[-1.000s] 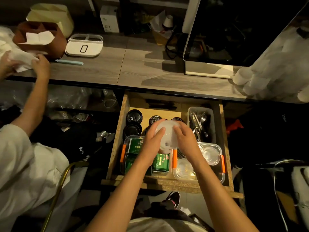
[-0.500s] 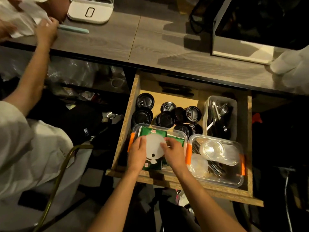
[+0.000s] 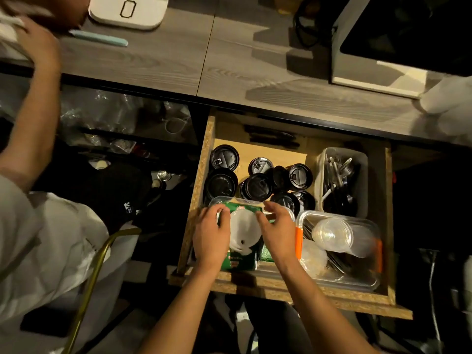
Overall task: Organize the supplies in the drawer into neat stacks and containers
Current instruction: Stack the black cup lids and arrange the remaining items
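A wooden drawer (image 3: 196, 190) is pulled out below the counter. At its front left, a clear container (image 3: 278, 267) holds green packets (image 3: 238, 263), and a white round lid (image 3: 245, 231) lies on them. My left hand (image 3: 212, 233) sits at the lid's left rim with loosely curled fingers. My right hand (image 3: 278, 231) hovers at its right rim, fingers spread. Several black cup lids (image 3: 258, 186) lie loose behind. A second clear container (image 3: 367, 282) with orange clips holds clear dome lids (image 3: 332, 235).
A clear bin of metal utensils (image 3: 341, 180) stands at the drawer's back right. Another person (image 3: 38, 129) sits at the left, a hand up on the grey counter (image 3: 229, 67). A white scale (image 3: 127, 11), a pale green pen (image 3: 99, 38) and a white appliance (image 3: 383, 70) are on the counter.
The white lid came down from above the drawer onto the green packets. My fingers have loosened and spread away from its rim. The view has moved closer to the drawer.
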Tool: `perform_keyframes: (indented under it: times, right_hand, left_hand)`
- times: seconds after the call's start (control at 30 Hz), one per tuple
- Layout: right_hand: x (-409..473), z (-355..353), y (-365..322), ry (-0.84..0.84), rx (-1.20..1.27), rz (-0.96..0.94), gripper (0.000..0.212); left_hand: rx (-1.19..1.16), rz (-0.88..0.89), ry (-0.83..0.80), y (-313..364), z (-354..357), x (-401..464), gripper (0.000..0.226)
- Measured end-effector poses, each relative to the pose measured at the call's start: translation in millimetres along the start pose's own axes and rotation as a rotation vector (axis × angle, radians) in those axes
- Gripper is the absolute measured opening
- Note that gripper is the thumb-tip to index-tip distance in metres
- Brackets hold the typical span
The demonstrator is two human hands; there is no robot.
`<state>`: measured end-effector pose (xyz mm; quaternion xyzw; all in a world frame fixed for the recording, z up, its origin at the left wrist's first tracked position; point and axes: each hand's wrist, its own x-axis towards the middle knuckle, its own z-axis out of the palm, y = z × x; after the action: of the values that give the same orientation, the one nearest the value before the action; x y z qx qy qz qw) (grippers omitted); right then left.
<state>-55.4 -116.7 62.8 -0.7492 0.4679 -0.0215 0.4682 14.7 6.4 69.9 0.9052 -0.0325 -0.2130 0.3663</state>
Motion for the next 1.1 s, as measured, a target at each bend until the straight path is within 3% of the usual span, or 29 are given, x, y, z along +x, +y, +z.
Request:
perform_keyframes:
  times: [0.2, 0.37, 0.43, 0.57, 0.67, 0.73, 0.87, 1.0, 1.1]
  right_hand:
    - [53.1, -24.9, -11.1, 0.080, 0.116, 0.032, 0.036]
    - [115.5, -25.9, 5.8, -0.088, -0.062, 0.081, 0.047]
    - [136.9, -19.0, 15.5, -0.148, -0.171, 0.035, 0.051]
    - [168.5, -1.5, 32.8, -0.271, -0.647, -0.155, 0.061]
    - [177.5, 4.8, 42.2, -0.308, -0.799, -0.147, 0.052]
    - [184.8, 4.9, 50.7, -0.316, -0.693, -0.049, 0.042]
    - [187.3, -8.5, 52.8, -0.199, -0.164, 0.095, 0.013]
    - [175.5, -38.0, 29.4, -0.221, 0.416, 0.267, 0.026]
    - [164.1, -50.2, 9.8, -0.308, 0.625, 0.282, 0.017]
  left_hand:
    - [-0.281, 0.068, -0.171, 45.2, 13.3, 36.5, 0.029]
    - [-0.362, -0.101, -0.318, 62.6, 54.1, 75.6, 0.024]
    - [-0.328, -0.168, -0.326, 65.6, 69.0, 90.9, 0.027]
    - [-0.219, -0.200, -0.313, 70.8, 89.9, 119.5, 0.035]
    - [-0.180, -0.204, -0.331, 69.8, 99.7, 134.2, 0.037]
    - [-0.147, -0.202, -0.329, 68.4, 105.0, 141.4, 0.038]
    - [-0.129, -0.200, -0.348, 67.5, 107.1, 146.0, 0.029]
    - [-0.214, -0.184, -0.376, 76.1, 106.8, 140.0, 0.032]
    - [-0.504, -0.352, -0.399, 91.1, 107.0, 131.8, 0.039]
